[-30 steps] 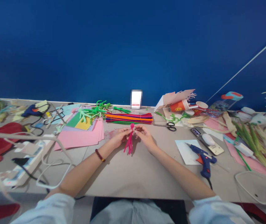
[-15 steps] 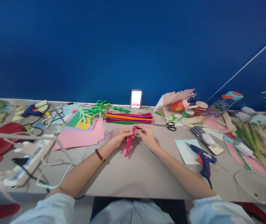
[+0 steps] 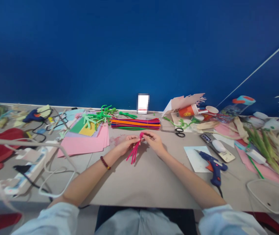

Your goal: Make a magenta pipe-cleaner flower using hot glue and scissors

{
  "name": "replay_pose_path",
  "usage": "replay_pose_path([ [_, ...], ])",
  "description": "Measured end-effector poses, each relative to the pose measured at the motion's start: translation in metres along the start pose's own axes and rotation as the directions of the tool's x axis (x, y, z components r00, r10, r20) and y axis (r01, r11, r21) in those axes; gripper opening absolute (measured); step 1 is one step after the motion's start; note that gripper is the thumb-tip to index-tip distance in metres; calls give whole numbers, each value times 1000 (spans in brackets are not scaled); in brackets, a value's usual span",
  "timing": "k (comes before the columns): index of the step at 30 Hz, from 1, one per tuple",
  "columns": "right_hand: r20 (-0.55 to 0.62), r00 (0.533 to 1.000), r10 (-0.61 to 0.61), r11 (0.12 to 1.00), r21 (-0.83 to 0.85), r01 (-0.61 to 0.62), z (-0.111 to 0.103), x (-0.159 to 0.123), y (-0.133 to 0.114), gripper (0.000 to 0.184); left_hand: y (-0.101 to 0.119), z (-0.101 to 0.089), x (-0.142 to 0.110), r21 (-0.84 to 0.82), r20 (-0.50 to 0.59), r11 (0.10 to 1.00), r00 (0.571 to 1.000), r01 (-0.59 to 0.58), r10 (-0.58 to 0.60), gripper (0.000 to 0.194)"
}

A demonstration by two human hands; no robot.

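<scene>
Between my two hands is a bunch of magenta pipe cleaners (image 3: 134,152), bunched into a small knot at the top with loose ends fanning down to the left. My left hand (image 3: 126,145) pinches it just below the knot, from the left. From the right, my right hand (image 3: 153,142) has its thumb and fingers closed on the knotted top. The exact fingertip contact is too small to make out. Beyond my hands lies a bundle of orange, purple, red and blue pipe cleaners (image 3: 135,123).
To the right are black-handled scissors (image 3: 179,132), a phone (image 3: 217,148) and a blue glue gun (image 3: 214,166) on a pale sheet. Pink paper (image 3: 83,143) and green pipe-cleaner pieces (image 3: 102,114) lie to the left, near a power strip (image 3: 33,169) with trailing cables.
The loose magenta ends have swung slightly left, and the knotted top has tilted a little to the right. Both hands stay in nearly the same place, still gripping the bunch.
</scene>
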State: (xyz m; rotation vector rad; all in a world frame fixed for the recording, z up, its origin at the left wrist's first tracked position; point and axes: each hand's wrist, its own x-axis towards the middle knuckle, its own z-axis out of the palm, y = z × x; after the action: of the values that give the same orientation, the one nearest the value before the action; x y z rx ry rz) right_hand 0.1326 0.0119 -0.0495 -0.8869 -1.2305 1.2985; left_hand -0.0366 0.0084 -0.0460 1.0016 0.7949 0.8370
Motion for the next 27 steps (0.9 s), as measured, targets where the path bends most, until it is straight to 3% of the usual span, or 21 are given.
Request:
replay_pose_path([
  [4,-31,999,-18,1000,12,18,0,1,0,25,4,4,-1,-24,-17,1000,1000,-5,4,22],
  [10,-4,994,-113,979,-172,111,-1,-1,1,20,8,9,-2,-46,-61,999,998,-5,2,23],
  [17,38,919,-393,789,-499,359,-3,-8,-1,13,2,6,-1,28,-37,999,998,-42,43,28],
  [22,141,893,-427,696,-580,424,-1,-11,-2,15,1,9,-3,205,-55,979,998,5,6,35],
  [27,148,889,-434,658,-621,425,-1,-13,-1,16,-1,14,-4,254,-93,967,995,-2,27,37],
])
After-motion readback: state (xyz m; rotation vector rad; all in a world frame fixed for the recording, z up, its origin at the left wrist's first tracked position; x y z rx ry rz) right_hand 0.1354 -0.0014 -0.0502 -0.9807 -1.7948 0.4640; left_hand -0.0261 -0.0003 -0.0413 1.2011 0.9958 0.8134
